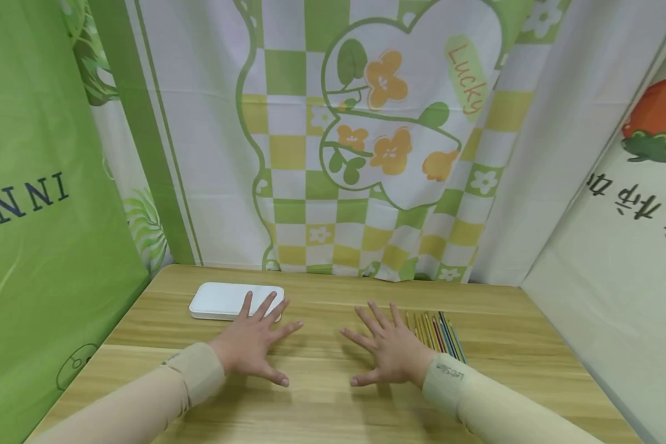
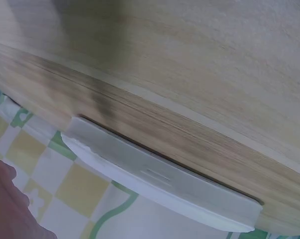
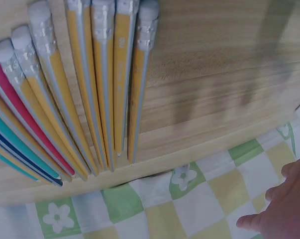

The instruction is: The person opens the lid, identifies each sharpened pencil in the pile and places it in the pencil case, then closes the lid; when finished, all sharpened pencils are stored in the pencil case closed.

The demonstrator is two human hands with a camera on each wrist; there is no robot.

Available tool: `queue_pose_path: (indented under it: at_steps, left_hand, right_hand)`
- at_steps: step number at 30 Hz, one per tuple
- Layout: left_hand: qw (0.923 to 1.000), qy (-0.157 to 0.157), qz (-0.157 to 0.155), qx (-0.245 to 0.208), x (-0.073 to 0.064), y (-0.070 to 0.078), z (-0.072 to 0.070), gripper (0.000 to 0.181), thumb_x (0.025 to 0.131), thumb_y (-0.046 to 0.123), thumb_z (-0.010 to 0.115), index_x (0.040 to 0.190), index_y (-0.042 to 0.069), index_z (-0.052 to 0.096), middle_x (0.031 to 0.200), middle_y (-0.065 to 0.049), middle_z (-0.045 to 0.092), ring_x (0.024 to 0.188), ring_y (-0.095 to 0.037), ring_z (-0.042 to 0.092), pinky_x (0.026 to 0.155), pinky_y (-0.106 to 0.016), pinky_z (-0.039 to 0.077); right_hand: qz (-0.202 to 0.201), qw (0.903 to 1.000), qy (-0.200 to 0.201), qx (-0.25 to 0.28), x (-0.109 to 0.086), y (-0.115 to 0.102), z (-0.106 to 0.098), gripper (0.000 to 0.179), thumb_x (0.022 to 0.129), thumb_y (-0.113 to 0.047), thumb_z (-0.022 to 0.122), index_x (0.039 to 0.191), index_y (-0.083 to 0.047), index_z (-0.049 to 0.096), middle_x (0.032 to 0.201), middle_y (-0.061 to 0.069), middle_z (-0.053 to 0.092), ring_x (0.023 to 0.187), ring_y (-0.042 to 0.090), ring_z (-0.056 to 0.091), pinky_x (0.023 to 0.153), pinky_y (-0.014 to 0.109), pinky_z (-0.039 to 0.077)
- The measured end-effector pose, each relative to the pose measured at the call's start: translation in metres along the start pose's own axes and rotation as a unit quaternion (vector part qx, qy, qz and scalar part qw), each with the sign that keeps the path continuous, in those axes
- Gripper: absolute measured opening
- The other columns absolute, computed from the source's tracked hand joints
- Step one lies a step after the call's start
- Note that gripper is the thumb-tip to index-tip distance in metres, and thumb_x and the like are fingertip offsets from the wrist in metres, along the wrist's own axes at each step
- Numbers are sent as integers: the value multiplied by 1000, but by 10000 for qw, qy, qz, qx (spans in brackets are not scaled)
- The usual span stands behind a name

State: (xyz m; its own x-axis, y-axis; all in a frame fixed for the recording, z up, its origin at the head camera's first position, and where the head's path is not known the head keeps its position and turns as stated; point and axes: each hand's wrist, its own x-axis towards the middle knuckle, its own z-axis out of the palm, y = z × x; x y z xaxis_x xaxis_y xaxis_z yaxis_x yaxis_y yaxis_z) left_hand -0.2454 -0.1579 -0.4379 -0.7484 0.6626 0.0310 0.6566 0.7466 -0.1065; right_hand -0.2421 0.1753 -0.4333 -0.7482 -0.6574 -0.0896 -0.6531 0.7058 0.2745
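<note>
White rounded oblong case (image 1: 216, 299): lying flat on the bench, far left part, near the back edge.
Wood-grain bench (image 1: 322, 410): pale brown, rounded back corner at left, carries case and pencils.
Slim pencils with white erasers (image 1: 433, 333): side by side on the bench, right part, fanned slightly; mostly yellow, plus red, teal and dark blue; eraser ends toward the person, points toward the curtain.
Left hand (image 1: 252, 345): palm down, fingers spread well apart, gripping nothing; they overlap the case's right end as I see it from above; contact with it, can't tell.
Right hand (image 1: 396, 351): palm down, fingers also spread apart, gripping nothing; just left of the pencils, the wrist side hiding their near ends.
Hand gap: bare wood between the two, thumbs facing inward.
Sleeves (image 1: 505, 401): beige, long, small lettering at right cuff.
Checked curtain (image 1: 285, 73): green, yellow, white, behind the bench; floral print, "Lucky".
Green cloth (image 1: 39, 129): left side, dark lettering.
</note>
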Motion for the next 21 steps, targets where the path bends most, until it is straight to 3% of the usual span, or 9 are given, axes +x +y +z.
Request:
queue_pose_path:
  at_steps: [9,15,21]
  left_hand:
    - [9997,220,-21,-145,1,-12,11,111,73,93,56,160,26,41,168,-24,18,153,-51,9,111,-80,-2]
    - [9989,307,-264,-254,0,-24,12,109,75,92,56,160,26,43,167,-24,21,153,-49,11,112,-79,-1]
    - [9955,523,-687,-390,-5,-50,18,113,74,95,51,161,26,40,166,-24,25,152,-51,15,112,-79,1]
  right_hand:
    - [53,9999,93,-40,4,1,-1,98,86,-90,38,163,-29,34,168,21,21,153,48,16,114,76,14]
    - [125,9993,198,280,15,-1,-3,94,90,-87,38,163,-29,34,168,21,21,153,49,16,113,76,16]
    - [397,9962,213,745,35,-2,-9,90,92,-81,46,164,-29,32,170,17,19,154,46,14,115,74,16]
